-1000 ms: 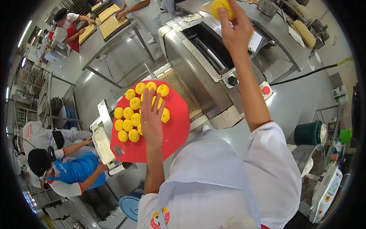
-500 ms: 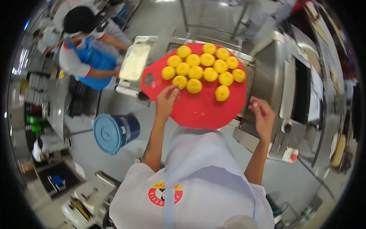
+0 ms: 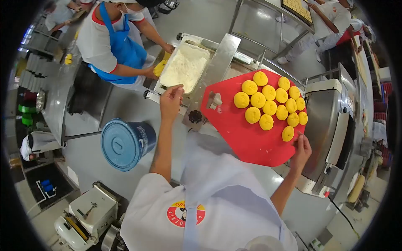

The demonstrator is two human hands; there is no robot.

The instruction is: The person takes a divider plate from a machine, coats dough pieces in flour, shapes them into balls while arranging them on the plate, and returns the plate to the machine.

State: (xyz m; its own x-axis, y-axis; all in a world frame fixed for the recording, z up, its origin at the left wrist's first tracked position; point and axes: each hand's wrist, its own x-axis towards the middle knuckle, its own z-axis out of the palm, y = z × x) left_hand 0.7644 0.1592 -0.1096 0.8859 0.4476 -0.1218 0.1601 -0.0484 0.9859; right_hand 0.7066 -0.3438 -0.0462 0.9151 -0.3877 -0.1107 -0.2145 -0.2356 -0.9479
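Observation:
Several round yellow dough balls sit on a red board, mostly toward its far right side. My left hand is beyond the board's left side, at the near edge of a tray of white flour. Its fingertips are drawn together, and I cannot make out anything between them. At the board's right edge is my right hand, just below the nearest dough ball. Its fingers are curled in close to the thumb; whether they touch the board or hold anything is unclear.
A co-worker in a blue apron holds yellow dough beside the flour tray. A lidded blue bucket stands on the floor to my left. Steel equipment is right of the board. Another person stands by a dough tray.
The view has turned, so the board appears farther right. My left hand has left the dough balls for the flour tray edge. My right hand is now closer to the board's edge.

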